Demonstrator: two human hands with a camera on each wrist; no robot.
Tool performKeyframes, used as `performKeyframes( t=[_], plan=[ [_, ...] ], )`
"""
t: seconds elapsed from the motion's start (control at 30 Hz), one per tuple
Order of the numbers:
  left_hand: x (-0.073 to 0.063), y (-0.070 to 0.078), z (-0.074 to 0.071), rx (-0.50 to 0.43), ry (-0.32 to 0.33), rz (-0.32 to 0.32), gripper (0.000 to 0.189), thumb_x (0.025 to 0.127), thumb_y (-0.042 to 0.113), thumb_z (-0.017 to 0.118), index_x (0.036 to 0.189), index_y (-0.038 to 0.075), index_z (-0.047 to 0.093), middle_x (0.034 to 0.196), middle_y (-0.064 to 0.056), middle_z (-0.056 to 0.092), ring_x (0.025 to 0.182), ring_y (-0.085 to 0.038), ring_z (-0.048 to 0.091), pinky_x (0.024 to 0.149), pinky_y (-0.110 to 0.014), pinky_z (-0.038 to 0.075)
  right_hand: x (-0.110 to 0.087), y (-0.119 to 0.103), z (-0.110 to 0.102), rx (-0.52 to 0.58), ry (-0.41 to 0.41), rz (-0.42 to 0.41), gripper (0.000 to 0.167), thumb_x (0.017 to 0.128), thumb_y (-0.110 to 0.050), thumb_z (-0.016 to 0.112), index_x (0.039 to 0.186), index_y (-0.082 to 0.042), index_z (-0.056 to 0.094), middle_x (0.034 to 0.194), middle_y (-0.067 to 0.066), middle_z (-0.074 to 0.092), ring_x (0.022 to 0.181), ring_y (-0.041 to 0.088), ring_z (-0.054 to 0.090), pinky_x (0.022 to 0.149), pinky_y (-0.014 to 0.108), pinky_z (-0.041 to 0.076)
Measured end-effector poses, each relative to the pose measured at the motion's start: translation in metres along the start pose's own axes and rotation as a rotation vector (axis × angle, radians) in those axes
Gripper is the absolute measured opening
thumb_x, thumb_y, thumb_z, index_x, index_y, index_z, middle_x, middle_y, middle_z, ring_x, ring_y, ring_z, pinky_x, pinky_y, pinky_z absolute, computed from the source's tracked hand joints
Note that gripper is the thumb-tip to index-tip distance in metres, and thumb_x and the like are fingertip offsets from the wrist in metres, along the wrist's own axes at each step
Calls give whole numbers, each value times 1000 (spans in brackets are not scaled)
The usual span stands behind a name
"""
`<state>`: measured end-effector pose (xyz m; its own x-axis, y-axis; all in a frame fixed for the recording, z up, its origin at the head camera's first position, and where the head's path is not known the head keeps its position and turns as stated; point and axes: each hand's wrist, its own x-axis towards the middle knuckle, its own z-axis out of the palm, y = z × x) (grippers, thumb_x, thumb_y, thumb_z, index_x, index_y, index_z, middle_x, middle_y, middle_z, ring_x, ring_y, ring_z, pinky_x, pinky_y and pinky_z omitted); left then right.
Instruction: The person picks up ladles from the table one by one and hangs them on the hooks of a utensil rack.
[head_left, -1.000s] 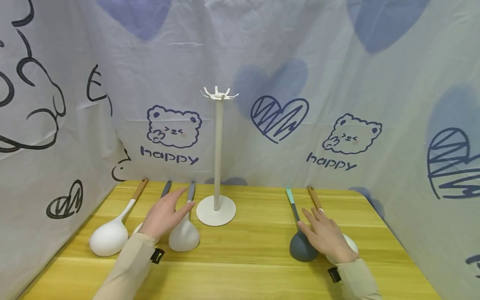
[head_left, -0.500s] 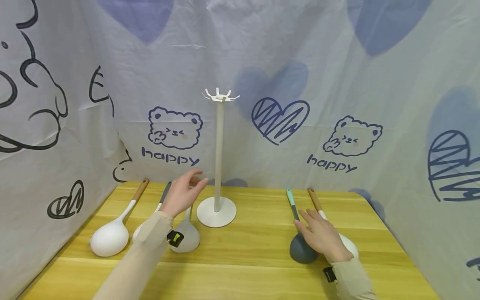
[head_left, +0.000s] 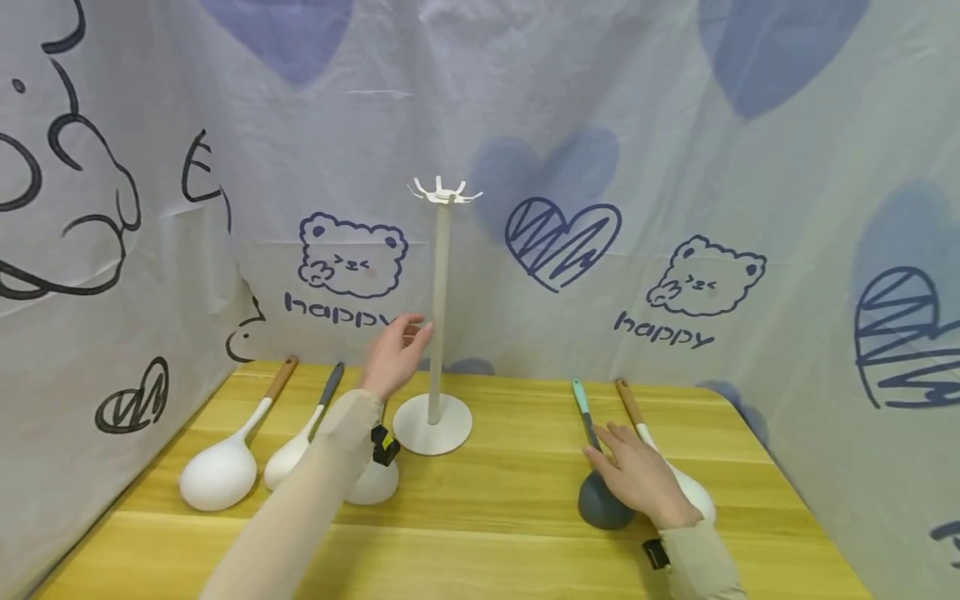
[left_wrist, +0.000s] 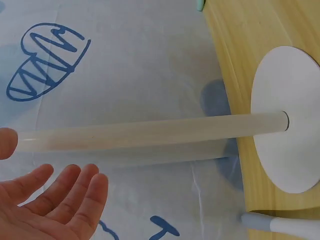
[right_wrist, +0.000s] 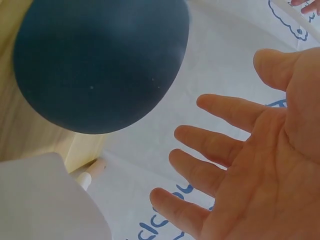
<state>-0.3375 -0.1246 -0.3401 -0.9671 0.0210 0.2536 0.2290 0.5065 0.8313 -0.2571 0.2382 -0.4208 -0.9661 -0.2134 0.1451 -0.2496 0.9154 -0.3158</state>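
Observation:
A white rack stand [head_left: 439, 292] rises from a round base, with several hooks at its top. My left hand [head_left: 395, 358] is beside its pole, fingers loosely bent; in the left wrist view the thumb and fingers lie apart around the level of the pole [left_wrist: 165, 131] and do not close on it. My right hand [head_left: 639, 477] is spread over a dark ladle [head_left: 602, 504] with a mint handle tip. In the right wrist view its palm holds nothing, and the dark bowl [right_wrist: 100, 60] is apart from the fingers. A white ladle [head_left: 697, 496] with a brown handle lies partly hidden beside it.
On the left of the wooden table [head_left: 480, 550] lie a white ladle [head_left: 217, 477] with a brown handle, a white utensil [head_left: 285, 460] with a dark grey handle, and another white one [head_left: 375, 483] mostly behind my left forearm. A printed cloth [head_left: 525, 100] hangs behind and at both sides.
My left hand has moved up and right from over the left utensils to the stand's pole. My right hand has shifted slightly left and down. The utensils and stand keep their places.

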Motion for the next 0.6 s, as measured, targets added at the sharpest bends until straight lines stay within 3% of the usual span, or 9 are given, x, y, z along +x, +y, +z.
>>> performKeyframes(
  t=[0.4, 0.6],
  plan=[
    [16, 5, 20, -35, -3, 46, 48, 107, 38, 36, 143, 8, 43, 133, -16, 57, 121, -32, 56, 101, -47, 49, 0, 0, -2, 20, -18, 4, 63, 103, -53, 36, 145, -8, 47, 150, 27, 40, 141, 47, 31, 113, 64, 28],
    [18, 8, 24, 27, -26, 40, 39, 108, 29, 35, 138, 6, 44, 123, -19, 61, 109, -33, 61, 92, -46, 54, -2, 1, -1, 30, -36, 15, 65, 103, -55, 35, 147, -8, 45, 151, 26, 39, 142, 46, 30, 113, 64, 28]
  ],
)
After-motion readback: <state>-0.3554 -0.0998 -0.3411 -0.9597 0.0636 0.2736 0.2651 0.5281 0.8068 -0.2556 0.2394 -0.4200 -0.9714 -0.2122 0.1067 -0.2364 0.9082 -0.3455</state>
